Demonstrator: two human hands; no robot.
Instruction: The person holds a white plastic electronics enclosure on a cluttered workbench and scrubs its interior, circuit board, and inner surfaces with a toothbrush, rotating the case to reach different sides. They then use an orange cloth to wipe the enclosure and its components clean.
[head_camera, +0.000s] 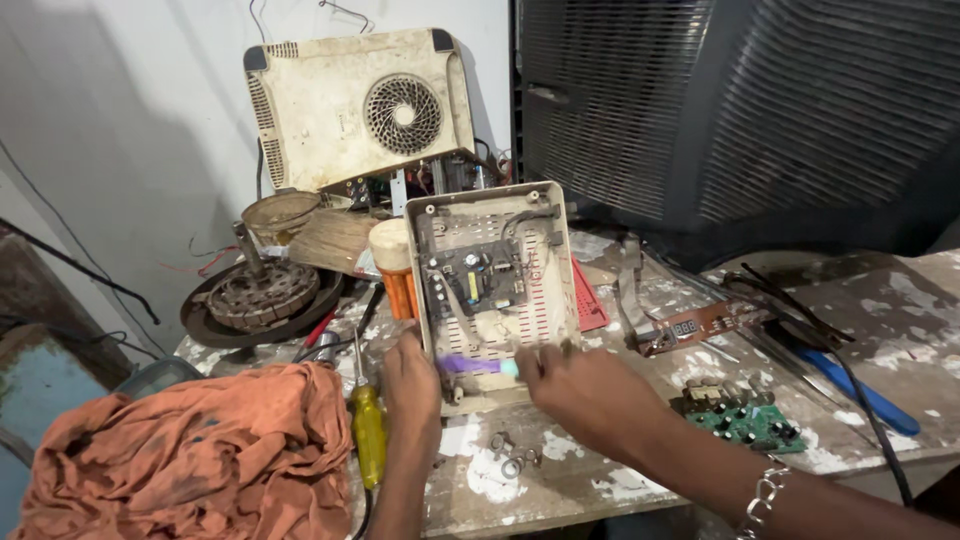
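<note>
A beige plastic casing (492, 205), tilted up toward me, holds a circuit board (478, 278) with small components. My left hand (410, 385) grips the casing's lower left edge. My right hand (575, 390) is at the lower right edge, with its fingers on a purple and teal tool (478, 366) that lies across the bottom of the casing. A bracelet (762, 495) hangs on my right wrist.
A yellow-handled screwdriver (367, 425) and an orange cloth (180, 455) lie at the left. Loose washers (510, 458) sit on the worn tabletop (590, 480). A green circuit board (745, 418), display board (700, 325), blue-handled tool (860, 392), motor rotor (262, 292), upturned appliance base (360, 105) and dark louvred cooler (740, 110) surround.
</note>
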